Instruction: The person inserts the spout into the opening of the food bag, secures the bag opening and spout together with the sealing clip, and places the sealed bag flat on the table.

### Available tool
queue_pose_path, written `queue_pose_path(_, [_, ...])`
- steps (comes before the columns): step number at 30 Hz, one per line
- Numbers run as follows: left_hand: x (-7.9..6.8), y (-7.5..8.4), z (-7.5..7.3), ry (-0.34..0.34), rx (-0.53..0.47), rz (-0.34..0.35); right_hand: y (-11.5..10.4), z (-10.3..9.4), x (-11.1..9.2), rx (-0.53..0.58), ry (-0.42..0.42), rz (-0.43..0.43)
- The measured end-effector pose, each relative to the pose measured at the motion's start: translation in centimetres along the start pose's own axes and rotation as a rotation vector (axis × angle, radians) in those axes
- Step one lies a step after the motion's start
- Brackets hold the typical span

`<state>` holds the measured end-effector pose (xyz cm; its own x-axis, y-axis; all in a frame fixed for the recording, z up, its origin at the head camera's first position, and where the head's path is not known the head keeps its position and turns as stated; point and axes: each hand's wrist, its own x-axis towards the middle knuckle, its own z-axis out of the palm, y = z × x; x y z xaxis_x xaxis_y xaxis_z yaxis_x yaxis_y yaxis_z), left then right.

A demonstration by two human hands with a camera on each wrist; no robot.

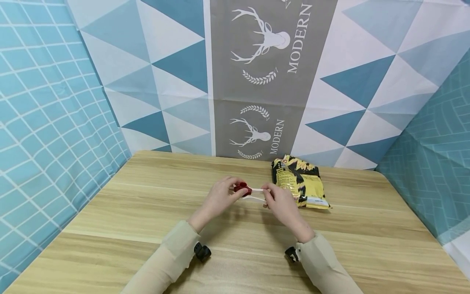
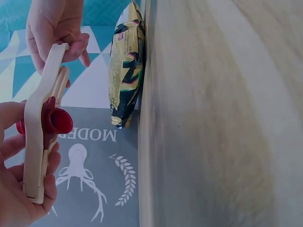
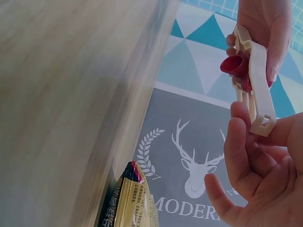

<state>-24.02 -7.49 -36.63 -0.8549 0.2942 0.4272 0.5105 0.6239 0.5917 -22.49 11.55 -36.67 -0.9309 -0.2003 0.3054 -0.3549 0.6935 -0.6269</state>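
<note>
While patterned cloth (image 1: 176,61) in blue, white and grey fills the upper part of the head view, a wood-grain counter (image 1: 147,196) spreads across the lower part. Two pale sleeves (image 1: 180,243) reach in from the bottom edge, left and right of centre. A black-and-yellow packet (image 1: 312,188) lies right of centre, near the counter's back edge. At mid-frame the left hand (image 1: 220,198) and right hand (image 1: 285,206) face each other: the left grip grasps one end of a white clip (image 2: 34,137), the right grip pinches the other. The clip spans the gap at the frame's centre, its bars apart, with a red spout (image 2: 57,121) by the left fingers.
</note>
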Motion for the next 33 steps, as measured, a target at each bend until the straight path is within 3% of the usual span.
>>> queue_pose_path(16, [0.07,0.15,0.14,0.019,-0.085,-0.014,0.01,0.18,0.01,-0.008,0.046,0.015])
queue_pose_path(33, [-0.03,-0.07,0.37,0.023,-0.079,-0.032,-0.05,0.62,-0.06,-0.098,0.034,-0.015])
